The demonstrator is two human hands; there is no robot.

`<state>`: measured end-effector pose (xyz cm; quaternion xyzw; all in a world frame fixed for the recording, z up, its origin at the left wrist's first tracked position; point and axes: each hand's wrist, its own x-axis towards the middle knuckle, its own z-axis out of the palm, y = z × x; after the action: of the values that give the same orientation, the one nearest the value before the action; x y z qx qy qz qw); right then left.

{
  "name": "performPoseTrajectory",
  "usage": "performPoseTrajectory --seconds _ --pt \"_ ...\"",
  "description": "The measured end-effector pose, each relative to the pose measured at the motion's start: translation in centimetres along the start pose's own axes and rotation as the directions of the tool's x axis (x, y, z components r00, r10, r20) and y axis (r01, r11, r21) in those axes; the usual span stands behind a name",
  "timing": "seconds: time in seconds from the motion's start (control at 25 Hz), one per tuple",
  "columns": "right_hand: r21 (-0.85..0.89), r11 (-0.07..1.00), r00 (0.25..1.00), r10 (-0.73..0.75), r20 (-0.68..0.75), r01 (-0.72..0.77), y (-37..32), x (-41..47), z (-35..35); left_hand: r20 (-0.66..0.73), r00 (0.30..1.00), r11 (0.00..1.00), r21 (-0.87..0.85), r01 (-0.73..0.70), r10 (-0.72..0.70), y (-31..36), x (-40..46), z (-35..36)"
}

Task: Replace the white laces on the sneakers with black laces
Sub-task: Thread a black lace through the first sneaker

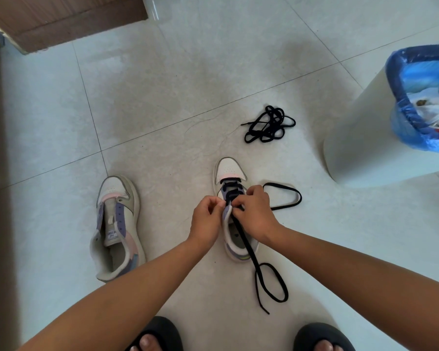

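Lacing is under way on the right-hand white leather sneaker with lilac and pink panels point(232, 196), which stands on the pale tiled floor point(162, 110) with its toe pointing away from the person, so its long axis runs straight out from the body. Both hands meet over its eyelet rows. The right hand point(255, 209) has thumb and fingers curled, pinching the flat black lace point(249, 252) at the shoe's upper eyelets; the left hand point(207, 215) pinches the lilac eyelet flap opposite, though exactly what sits between its fingertips is hard to make out. From the grip one free end trails back towards the person and loops on the tiles, while the other loops out to the right. The next eyelet likely lies just on the near, ankle side of the grip. The second matching sneaker point(118, 224) lies unlaced to the left, nearer the left hand, and a bundled spare black lace point(269, 124) waits beyond the toe.
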<state>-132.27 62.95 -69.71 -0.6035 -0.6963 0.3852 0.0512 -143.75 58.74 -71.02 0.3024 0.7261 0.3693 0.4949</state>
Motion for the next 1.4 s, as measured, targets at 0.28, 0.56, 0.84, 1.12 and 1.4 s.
performPoseTrajectory --seconds 0.28,0.56,0.84,1.12,1.4 --pt "-0.257 0.958 0.992 -0.116 0.056 0.127 -0.1 -0.1 -0.2 0.217 0.976 0.704 0.689 -0.170 0.023 -0.6 -3.9 0.1" --pt "-0.447 0.793 0.888 -0.460 0.007 0.414 0.3 -1.3 0.2 0.129 0.979 0.828 0.557 0.062 -0.160 -0.2 -3.8 1.2" --pt "0.121 0.990 0.997 -0.075 -0.007 0.076 2.2 -0.4 -2.6 0.208 0.977 0.583 0.789 -0.194 0.044 0.7 -2.8 -0.8" --pt "-0.025 0.996 0.994 -0.085 -0.064 0.083 1.6 -1.5 -2.2 0.271 0.870 0.461 0.761 -0.456 0.412 2.6 -0.6 0.9" --pt "-0.238 0.965 0.993 -0.115 -0.016 0.108 1.1 -2.2 -2.4 0.458 0.719 0.183 0.763 -0.620 0.522 3.0 0.8 0.5"
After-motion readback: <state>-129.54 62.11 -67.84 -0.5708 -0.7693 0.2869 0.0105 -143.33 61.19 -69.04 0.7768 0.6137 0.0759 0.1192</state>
